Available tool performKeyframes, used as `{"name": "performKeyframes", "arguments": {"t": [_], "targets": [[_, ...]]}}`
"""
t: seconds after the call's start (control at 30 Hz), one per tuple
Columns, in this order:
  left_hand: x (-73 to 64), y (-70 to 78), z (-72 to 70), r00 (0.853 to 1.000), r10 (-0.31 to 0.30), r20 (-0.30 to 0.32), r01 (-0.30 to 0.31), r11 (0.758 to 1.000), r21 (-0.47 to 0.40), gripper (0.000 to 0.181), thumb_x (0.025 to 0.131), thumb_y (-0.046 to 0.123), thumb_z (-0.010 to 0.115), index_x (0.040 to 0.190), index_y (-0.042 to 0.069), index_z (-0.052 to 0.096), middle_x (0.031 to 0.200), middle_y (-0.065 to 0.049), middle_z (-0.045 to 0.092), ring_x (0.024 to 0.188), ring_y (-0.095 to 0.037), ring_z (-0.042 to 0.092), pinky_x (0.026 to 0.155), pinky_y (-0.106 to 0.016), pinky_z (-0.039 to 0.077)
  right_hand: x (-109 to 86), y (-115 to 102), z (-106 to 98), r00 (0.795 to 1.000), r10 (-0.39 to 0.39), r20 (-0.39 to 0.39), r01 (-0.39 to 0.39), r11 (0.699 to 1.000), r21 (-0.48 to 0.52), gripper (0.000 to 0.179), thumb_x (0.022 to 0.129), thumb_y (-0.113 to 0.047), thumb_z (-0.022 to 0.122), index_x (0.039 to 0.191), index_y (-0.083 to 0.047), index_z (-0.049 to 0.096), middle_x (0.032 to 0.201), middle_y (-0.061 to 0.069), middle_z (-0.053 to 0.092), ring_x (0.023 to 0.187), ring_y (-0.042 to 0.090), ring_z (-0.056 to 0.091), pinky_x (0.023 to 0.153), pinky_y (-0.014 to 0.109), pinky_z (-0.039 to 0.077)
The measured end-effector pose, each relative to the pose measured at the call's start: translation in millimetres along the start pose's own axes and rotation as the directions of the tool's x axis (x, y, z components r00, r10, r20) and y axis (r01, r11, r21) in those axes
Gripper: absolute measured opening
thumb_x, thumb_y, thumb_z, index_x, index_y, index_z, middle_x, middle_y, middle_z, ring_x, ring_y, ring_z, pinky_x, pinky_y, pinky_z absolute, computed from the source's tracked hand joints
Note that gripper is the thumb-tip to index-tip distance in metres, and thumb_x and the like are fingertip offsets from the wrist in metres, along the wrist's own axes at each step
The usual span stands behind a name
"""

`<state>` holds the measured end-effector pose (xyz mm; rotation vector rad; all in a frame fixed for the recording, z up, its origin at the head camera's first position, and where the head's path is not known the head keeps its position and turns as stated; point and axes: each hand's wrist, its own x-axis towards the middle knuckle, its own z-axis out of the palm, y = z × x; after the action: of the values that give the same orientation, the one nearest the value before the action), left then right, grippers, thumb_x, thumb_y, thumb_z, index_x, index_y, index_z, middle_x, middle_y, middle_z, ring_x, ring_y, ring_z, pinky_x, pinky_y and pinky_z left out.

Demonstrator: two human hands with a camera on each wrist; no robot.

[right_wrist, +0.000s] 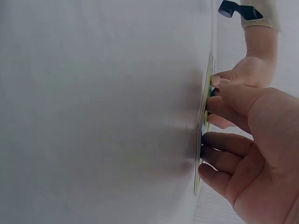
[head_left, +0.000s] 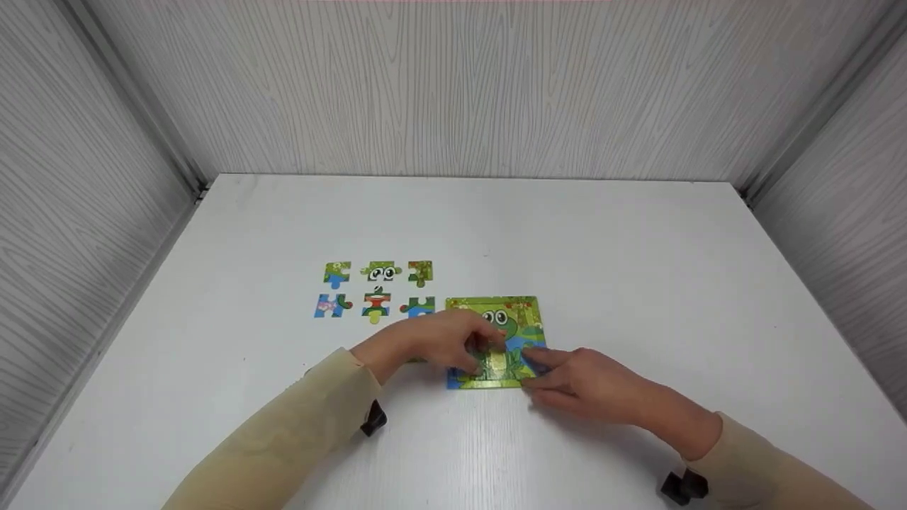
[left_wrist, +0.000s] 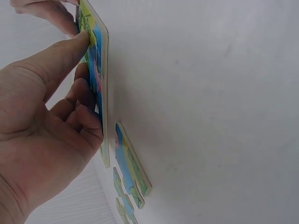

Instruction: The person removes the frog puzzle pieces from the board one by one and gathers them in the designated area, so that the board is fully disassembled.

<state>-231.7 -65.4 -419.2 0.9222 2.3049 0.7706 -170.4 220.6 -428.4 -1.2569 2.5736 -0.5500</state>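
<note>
A square puzzle board [head_left: 528, 312] with a green frog picture lies on the white table. My left hand [head_left: 453, 340] reaches over its left part, thumb and index finger spread apart with their tips at the frog's body. In the left wrist view, the left thumb [left_wrist: 65, 53] meets the board's face while other fingers bend beside it. At the board's lower right edge, my right hand [head_left: 588, 382] rests its fairly straight fingertips. The right wrist view shows the right-hand fingers [right_wrist: 224, 149] along the board's thin edge [right_wrist: 198, 163].
Loose jigsaw pieces stand in rows left of the board, among them an eyes piece [head_left: 382, 272], a red-mouth piece [head_left: 376, 304] and a pink-and-blue piece [head_left: 329, 305]. My left arm partly covers the lower pieces. Grey wood-grain panels [head_left: 453, 85] enclose the table [head_left: 602, 234].
</note>
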Motion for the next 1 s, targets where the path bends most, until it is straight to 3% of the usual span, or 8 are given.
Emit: {"name": "performKeyframes", "arguments": {"t": [0.53,0.77,1.0], "targets": [[0.7,-0.9,0.9,1.0,0.013,0.007,-0.012,0.999,-0.053,0.045,0.093,0.005,0.079,0.136,0.016,0.071,0.111,0.0,0.066,0.099,-0.018,0.056,0.091,-0.033,0.049,-1.6,0.5,0.2,0.999,0.027,0.022,-0.028,0.998,0.058,0.032,0.105,-0.033,0.069,0.132,-0.019,0.077,0.154,0.015,0.054,0.137,0.03,0.058,0.103,0.054,0.053],[1.0,-0.7,0.5,1.0,0.022,0.005,-0.021,0.999,-0.035,0.043,0.092,0.005,0.079,0.133,0.016,0.072,0.108,0.0,0.065,0.099,-0.016,0.056,0.09,-0.031,0.049,-2.3,0.1,0.2,1.0,-0.005,-0.001,0.005,0.999,0.041,0.031,0.105,-0.03,0.07,0.132,-0.018,0.077,0.152,0.017,0.055,0.137,0.031,0.057,0.102,0.054,0.053],[-0.5,1.0,1.2,1.0,0.002,-0.015,-0.002,0.999,-0.039,0.049,0.091,0.005,0.08,0.138,0.016,0.07,0.119,0.006,0.066,0.108,-0.017,0.057,0.101,-0.033,0.049,-2.2,1.1,1.6,1.0,0.002,-0.006,-0.002,0.998,0.055,0.031,0.104,-0.031,0.071,0.131,-0.017,0.077,0.152,0.017,0.056,0.138,0.03,0.057,0.1,0.055,0.054]]}}
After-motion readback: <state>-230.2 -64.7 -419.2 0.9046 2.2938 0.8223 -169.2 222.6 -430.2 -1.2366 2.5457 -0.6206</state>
